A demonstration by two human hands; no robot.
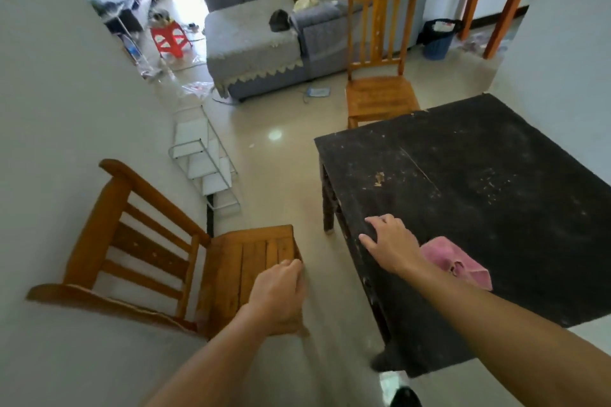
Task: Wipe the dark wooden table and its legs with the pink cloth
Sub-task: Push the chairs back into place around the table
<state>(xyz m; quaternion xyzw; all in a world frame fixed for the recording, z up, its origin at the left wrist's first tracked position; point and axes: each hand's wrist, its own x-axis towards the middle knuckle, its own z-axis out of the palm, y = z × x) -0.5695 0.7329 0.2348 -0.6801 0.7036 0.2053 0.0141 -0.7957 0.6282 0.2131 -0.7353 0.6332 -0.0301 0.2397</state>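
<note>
The left hand [281, 294] was curled over the front edge of the near chair [238, 268], its fingers wrapped down round the corner of the slatted seat and gripping it, with the back of the hand facing up. The right hand [390, 244] lay released on the dark wooden table [479, 182], fingers spread and nearly straight. The fingertips touched the top right at its left edge and held nothing. The pink cloth [458, 261] lay crumpled on the tabletop just beside the right wrist, on its far side, near the table's left edge; whether the wrist touched it could not be told. The top was scuffed and speckled with pale marks, and one table leg [328, 208] showed under the far left corner, standing on the pale floor [277, 175]. Well beyond the table, a dark bin [439, 38] with a black liner stood by the wall and held something white and crumpled, too small to make out. A far chair [380, 86] stood against the table's far edge, with a grey sofa [251, 46] behind it. A red stool [170, 40] and a white rack [205, 158] sat along the left wall.
</note>
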